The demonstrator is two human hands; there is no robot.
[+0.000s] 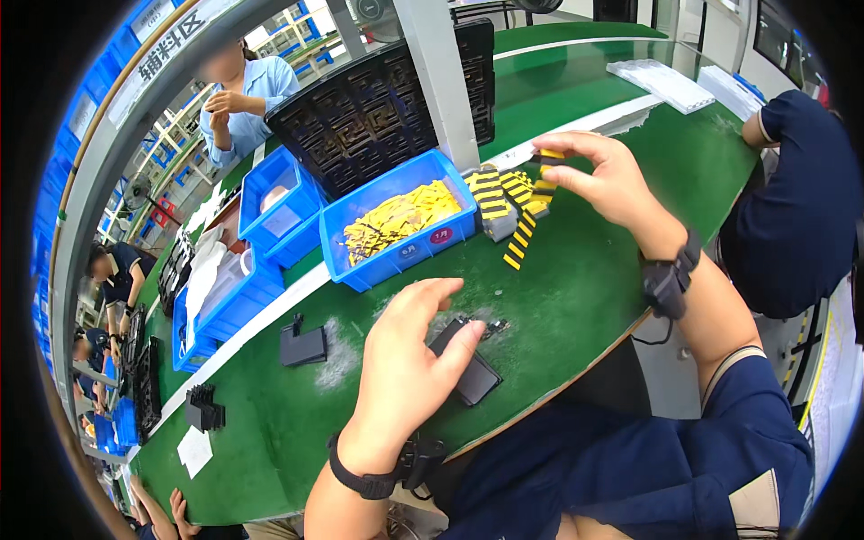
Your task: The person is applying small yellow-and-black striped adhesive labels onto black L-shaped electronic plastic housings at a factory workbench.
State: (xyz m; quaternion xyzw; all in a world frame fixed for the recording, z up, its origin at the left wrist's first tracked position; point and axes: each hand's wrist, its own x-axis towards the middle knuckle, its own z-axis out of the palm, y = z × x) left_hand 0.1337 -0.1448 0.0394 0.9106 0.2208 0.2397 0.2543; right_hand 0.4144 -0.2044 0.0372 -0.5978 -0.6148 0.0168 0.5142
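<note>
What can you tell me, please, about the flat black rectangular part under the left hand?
The flat black rectangular part looks like matte plastic with rounded corners. It lies flat on the green table mat near its front edge, turned at a slant. The left hand covers its upper left end, fingers resting on it. Small dark bits lie just beyond it.

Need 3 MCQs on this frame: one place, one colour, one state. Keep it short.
1. Where is the bin of yellow parts?
A) Beyond the left hand, on the green mat
B) On the floor
C) In the person's lap

2. What colour is that bin?
A) Red
B) Blue
C) White

3. What is the right hand doing?
A) Lying flat on the mat
B) Pinching a yellow-and-black strip
C) Gripping the bin

Key: 1 A, the bin stands on the mat past the left hand; 2 B, its walls are blue; 3 B, fingertips pinch a strip above the striped stack.
</note>
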